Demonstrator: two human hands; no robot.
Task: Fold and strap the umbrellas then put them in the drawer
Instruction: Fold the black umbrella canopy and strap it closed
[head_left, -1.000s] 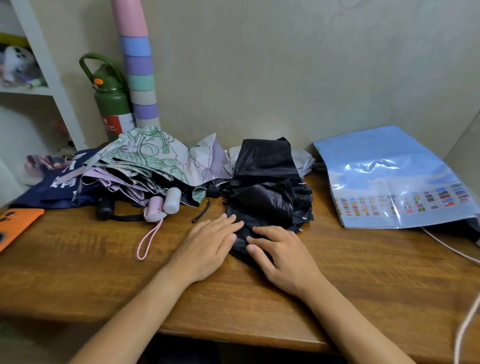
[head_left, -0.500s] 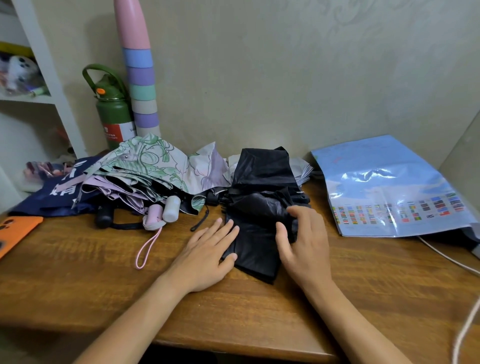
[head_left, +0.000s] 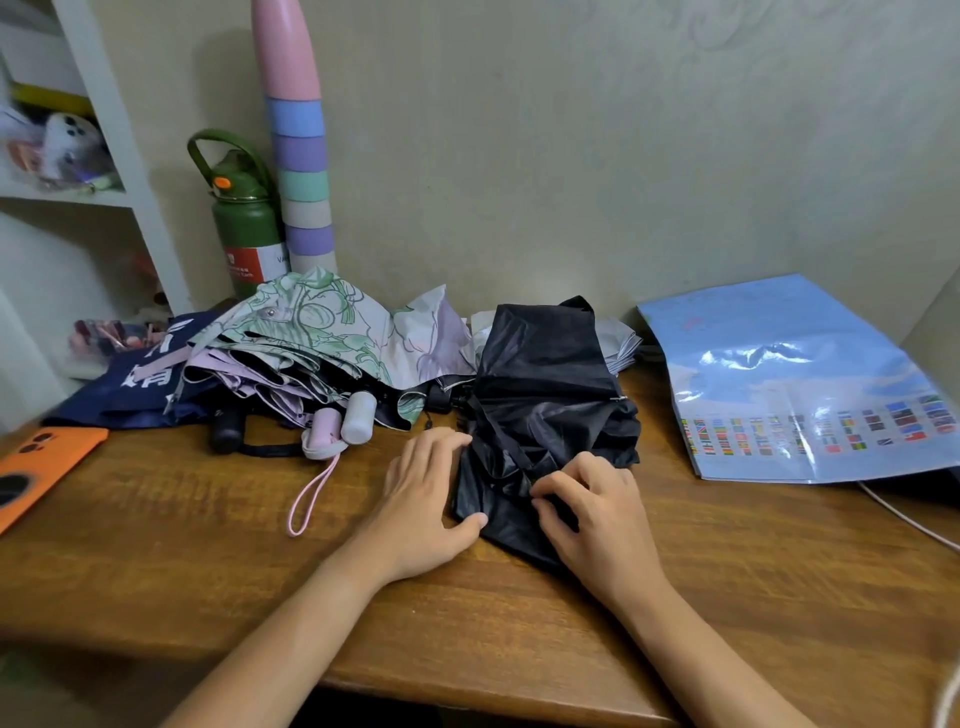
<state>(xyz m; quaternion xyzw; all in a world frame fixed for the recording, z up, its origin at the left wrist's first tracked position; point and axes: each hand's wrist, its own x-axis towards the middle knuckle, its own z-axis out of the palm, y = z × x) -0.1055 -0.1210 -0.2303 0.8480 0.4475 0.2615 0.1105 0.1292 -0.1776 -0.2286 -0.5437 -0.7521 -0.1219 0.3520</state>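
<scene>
**Black umbrella under both hands, 3 more piled to my left**

Black umbrella (head_left: 545, 405) lies crumpled on the wooden desk (head_left: 156, 545), centre, canopy loose, not strapped. Its near corner points toward me between my hands.

My right hand (head_left: 592, 519): fingers curled, tips pinching a fold of the black fabric near the lower edge. My left hand (head_left: 426, 499): flat and relaxed, fingers straight, resting on the desk with fingertips and thumb touching the umbrella's left edge. It grips nothing.

Just left of it, touching, is the pile: 1 green floral umbrella (head_left: 311, 322) on top, 1 lilac umbrella (head_left: 249, 374) under it, 1 navy umbrella (head_left: 130, 384) at the bottom with white characters printed on it, not readable from here. 2 pale handles (head_left: 343, 426) stick out toward me, 1 pink with a pink wrist loop (head_left: 311, 493), 1 whitish. 1 black handle (head_left: 226, 431) beside them. So 4 umbrellas counted, all unstrapped as far as I can see.

Behind the pile: 1 green bottle (head_left: 244, 228) with a red-and-white label, text too small to read, and 1 tall pastel-banded tube (head_left: 301, 171) against the wall.

Far left: 1 orange phone (head_left: 36, 467) at the desk edge. Right: 1 blue plastic folder (head_left: 800, 384) with rows of small flags printed on it, no legible wording. 1 white cable (head_left: 909, 519) runs beside it.
</scene>
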